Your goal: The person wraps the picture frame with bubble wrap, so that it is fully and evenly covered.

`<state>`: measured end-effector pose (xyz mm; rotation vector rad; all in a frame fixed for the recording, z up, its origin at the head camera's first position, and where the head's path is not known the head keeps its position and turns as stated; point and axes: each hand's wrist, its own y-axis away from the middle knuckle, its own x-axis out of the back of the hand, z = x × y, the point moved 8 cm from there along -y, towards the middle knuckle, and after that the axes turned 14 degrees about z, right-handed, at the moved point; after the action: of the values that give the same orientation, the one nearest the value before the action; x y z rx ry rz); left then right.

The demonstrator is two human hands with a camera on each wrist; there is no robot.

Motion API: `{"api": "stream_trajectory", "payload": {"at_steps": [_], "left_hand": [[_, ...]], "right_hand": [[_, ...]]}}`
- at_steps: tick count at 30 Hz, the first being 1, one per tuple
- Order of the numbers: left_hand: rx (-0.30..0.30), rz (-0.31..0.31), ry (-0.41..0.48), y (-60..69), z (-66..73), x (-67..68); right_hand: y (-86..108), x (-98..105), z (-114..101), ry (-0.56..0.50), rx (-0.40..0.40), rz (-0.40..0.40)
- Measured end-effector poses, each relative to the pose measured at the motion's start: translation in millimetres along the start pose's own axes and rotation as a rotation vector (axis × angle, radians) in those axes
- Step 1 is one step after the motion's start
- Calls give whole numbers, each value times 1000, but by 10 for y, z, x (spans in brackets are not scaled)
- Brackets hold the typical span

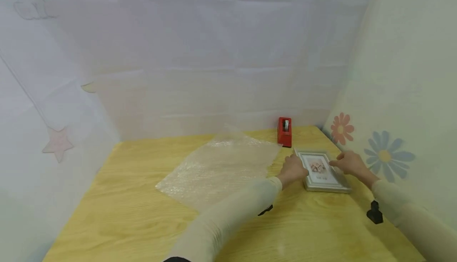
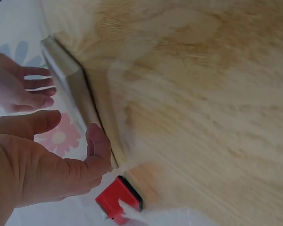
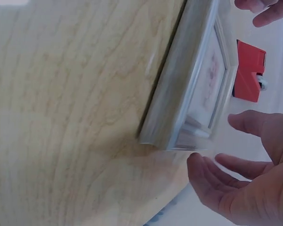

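Flanking a silver-toned picture frame point(image 1: 319, 168) from left and right

The frame lies face up on the right part of the wood-grain table point(image 1: 128, 206), a pinkish print showing behind its pale mat. At its left edge is the left hand point(image 1: 293, 170), thumb well apart from gently bent fingers; the index fingertip overlaps the frame's side in the left wrist view, though I cannot tell how firmly it touches. At the opposite side is the right hand point(image 1: 351, 163), its thumb and fingers spread wide, fingertips just beside the frame's edge in the right wrist view; contact there is unclear too.

Behind the frame, near the table's back edge, stands a red tape dispenser point(image 1: 284, 138). Left of both, a translucent plastic sheet point(image 1: 228, 162) lies spread out, one corner reaching the dispenser's base. A red flower point(image 1: 342, 128) and a blue flower point(image 1: 387, 155) decorate the right-hand wall covering point(image 1: 410, 75).
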<state>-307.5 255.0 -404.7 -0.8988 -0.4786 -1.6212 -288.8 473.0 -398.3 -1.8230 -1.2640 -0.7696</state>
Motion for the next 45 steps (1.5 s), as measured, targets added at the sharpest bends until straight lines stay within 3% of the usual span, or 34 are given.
{"api": "stream_trajectory", "payload": {"at_steps": [3,8,12,22,29,35,45], "left_hand": [[18,-3,-44,1,-11,-86],[78,-15,-45,53,-5,-186],[54,-13,-108,72,76,-218],[54,-33,-89,26,128,-291],[-9,-35,-51,37,152,-237],[-10,-43,-43,54,173,-160],[-150,-35,-10,-186,205,108]], "right_hand": [[11,-72,93,-44,-79,-55],[93,-103,166,-109,-138,-82],[163,-119,251,-157,-169,-114],[209,-139,314,-180,-162,-124],[196,-156,361,-182,-136,-125],[251,-128,272,-167,-126,-109],[152,134,-52,-113,-53,-71]]}}
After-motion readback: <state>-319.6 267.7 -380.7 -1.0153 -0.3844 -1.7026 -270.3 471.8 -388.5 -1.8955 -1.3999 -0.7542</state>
